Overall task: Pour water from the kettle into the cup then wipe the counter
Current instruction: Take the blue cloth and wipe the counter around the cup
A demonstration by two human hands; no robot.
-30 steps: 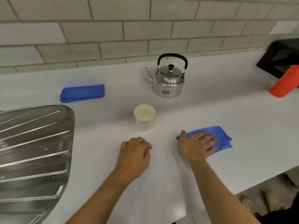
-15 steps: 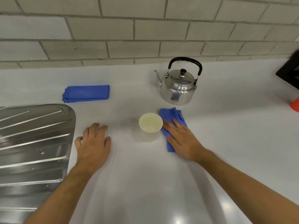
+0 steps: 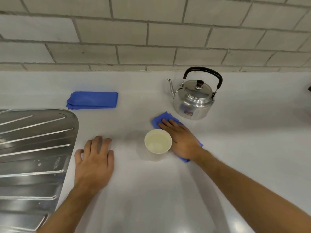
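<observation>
A shiny metal kettle (image 3: pixel 193 101) with a black handle stands upright at the back right of the white counter (image 3: pixel 151 190). In front of it a white paper cup (image 3: pixel 158 143) holds water. My right hand (image 3: pixel 180 138) presses flat on a blue cloth (image 3: pixel 161 119), just right of the cup and between cup and kettle. Most of that cloth lies hidden under the palm. My left hand (image 3: pixel 94 160) rests flat on the bare counter to the left of the cup, fingers spread, holding nothing.
A second blue cloth (image 3: pixel 92 100), folded, lies at the back left. A ribbed steel sink drainer (image 3: pixel 32 157) fills the left side. A tiled wall (image 3: pixel 151 34) runs along the back of the counter.
My right hand has slid the blue cloth from the front right to beside the cup, then slightly farther back toward the kettle. My left hand moved left and flattened.
</observation>
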